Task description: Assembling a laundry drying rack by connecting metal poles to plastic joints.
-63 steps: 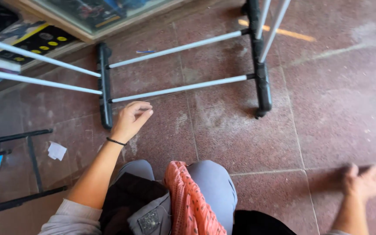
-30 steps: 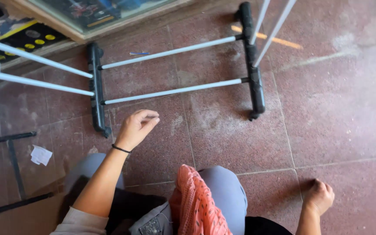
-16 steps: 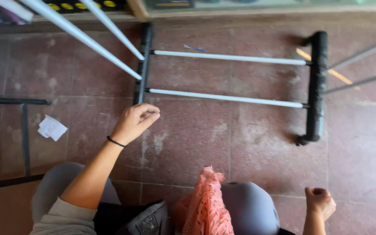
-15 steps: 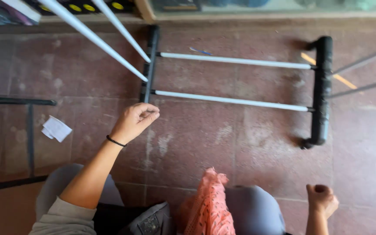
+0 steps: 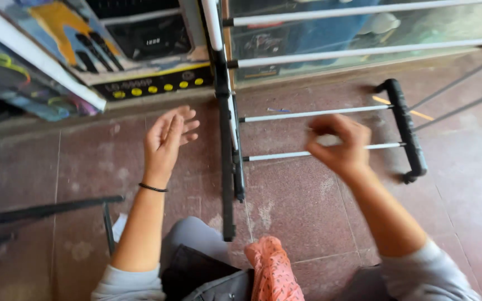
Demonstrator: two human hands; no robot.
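Note:
A metal rack with white rods and black end bars (image 5: 229, 128) stands on the reddish tiled floor in front of me. My left hand (image 5: 165, 138) is raised with fingers spread, just left of the rack's black upright, holding nothing. My right hand (image 5: 340, 144) is lifted over the two lower white rods (image 5: 285, 115), blurred, fingers curled toward the thumb; I see nothing in it. A second black end bar (image 5: 407, 129) lies to the right of that hand.
A colourful flat box (image 5: 85, 39) leans at the back left, and a glass-fronted case (image 5: 364, 28) stands behind the rack. A black metal frame (image 5: 40, 214) lies at the left. An orange patterned cloth (image 5: 271, 273) rests on my lap.
Both hands have risen off the floor toward the rack. The left hand opened from a loose fist. The view tilted up, showing more of the rack and boxes.

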